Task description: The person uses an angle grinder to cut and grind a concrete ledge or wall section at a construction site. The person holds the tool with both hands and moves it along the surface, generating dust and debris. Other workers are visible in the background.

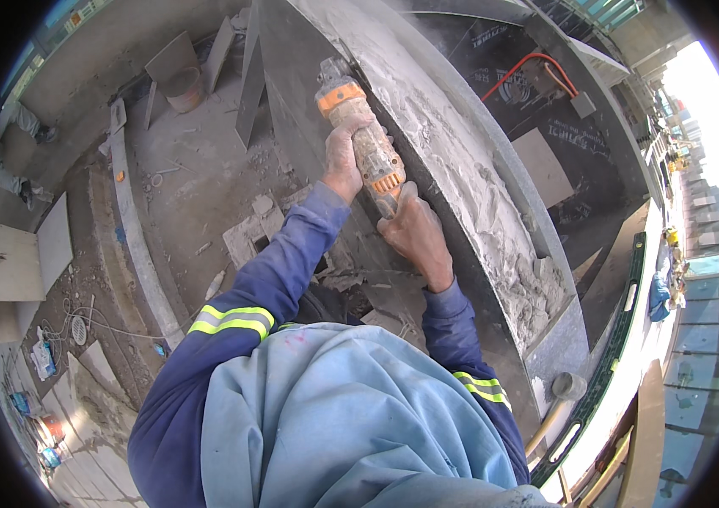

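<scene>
Here, a long, round, dusty orange-and-grey power tool [374, 151] is just left of a long, curved strip of lumpy, pale grey paste [448, 140].
The bare, dusty left hand [345, 161] curls around its body between 2 orange parts, and the bare right hand [418, 233] wraps its back end. It looks hard and heavy, and dust may make it slip, so hold the thick body, away from the metal head [333, 69].

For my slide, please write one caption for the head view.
The left hand and right hand grip a dusty power tool beside a band of rough grey material.
</scene>
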Demonstrator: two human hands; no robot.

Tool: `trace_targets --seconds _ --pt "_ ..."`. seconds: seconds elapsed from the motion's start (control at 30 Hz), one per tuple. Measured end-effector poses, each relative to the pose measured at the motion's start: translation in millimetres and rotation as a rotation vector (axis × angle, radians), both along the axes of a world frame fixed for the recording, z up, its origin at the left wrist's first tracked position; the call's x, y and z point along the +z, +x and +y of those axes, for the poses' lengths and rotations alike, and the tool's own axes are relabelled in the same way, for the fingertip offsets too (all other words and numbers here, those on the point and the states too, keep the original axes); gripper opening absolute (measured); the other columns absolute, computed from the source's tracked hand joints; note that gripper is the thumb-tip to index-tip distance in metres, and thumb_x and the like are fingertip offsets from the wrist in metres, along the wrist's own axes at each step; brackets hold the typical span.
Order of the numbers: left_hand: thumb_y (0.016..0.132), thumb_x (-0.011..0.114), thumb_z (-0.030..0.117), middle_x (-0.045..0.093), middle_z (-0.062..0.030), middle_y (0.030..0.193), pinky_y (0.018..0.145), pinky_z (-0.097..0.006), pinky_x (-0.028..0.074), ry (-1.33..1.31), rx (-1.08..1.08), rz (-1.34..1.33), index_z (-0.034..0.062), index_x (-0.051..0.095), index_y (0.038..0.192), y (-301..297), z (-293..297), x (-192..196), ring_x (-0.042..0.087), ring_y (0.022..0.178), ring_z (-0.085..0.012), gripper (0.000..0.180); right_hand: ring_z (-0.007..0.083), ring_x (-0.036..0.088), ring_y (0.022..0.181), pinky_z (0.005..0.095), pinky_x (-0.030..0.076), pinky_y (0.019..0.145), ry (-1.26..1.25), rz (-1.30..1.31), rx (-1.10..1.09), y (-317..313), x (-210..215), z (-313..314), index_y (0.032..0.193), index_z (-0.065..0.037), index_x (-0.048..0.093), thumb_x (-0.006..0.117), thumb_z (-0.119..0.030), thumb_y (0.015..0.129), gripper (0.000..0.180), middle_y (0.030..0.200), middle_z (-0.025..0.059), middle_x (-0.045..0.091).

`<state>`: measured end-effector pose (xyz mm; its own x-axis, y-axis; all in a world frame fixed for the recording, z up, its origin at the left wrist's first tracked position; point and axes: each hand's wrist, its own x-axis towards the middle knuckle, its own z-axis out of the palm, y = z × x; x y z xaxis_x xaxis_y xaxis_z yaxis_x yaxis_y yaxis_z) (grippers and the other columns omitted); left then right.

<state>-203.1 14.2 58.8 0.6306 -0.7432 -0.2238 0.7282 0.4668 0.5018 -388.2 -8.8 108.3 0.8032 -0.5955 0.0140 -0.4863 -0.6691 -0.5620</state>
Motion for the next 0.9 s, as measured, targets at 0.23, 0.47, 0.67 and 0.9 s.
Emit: trace_targets --seconds 0.23,0.47,0.67,0.9 --pt "0.083 0.072 0.026 0.066 -0.0178 0.093 0.079 -0.052 0.063 0.011 0.004 0.005 -0.0007 0.058 0.113 -4.8 0.8 3.8 0.071 0.084 -0.0335 0.043 0.0562 0.066 0.087 0.0584 0.051 0.078 0.006 -0.001 -0.003 -3.7 -0.1 -0.3 0.101 0.007 0.048 0.070 -0.012 0.076 0.039 0.084 0.0388 0.065" --pt "0.082 0.071 0.026 0.065 -0.0177 0.094 0.080 -0.052 0.063 0.008 0.009 -0.008 -0.0010 0.057 0.113 -6.7 2.0 5.7 0.071 0.086 -0.0345 0.043 0.0542 0.067 0.084 0.0578 0.052 0.075 -0.023 -0.002 0.035 -4.2 7.0 2.9 0.099 0.010 0.048 0.065 -0.006 0.076 0.033 0.083 0.0382 0.065" --pt "0.082 0.072 0.026 0.065 -0.0174 0.093 0.079 -0.051 0.063 0.008 0.004 0.003 -0.0008 0.058 0.112 -5.4 2.8 5.2 0.070 0.084 -0.0335 0.042 0.0541 0.067 0.084 0.0577 0.052 0.075 -0.017 -0.002 0.030 -3.8 7.0 3.3 0.100 0.011 0.049 0.065 -0.006 0.076 0.033 0.082 0.0378 0.065" --pt "0.080 0.076 0.021 0.067 -0.0134 0.086 0.072 -0.046 0.064 -0.035 0.008 0.028 0.0022 0.063 0.105 -11.3 4.6 9.6 0.072 0.075 -0.0297 0.034 0.0570 0.066 0.088 0.0585 0.050 0.077 0.034 0.016 -0.013 -7.1 3.5 1.0 0.099 0.007 0.046 0.070 -0.011 0.075 0.038 0.084 0.0391 0.065"
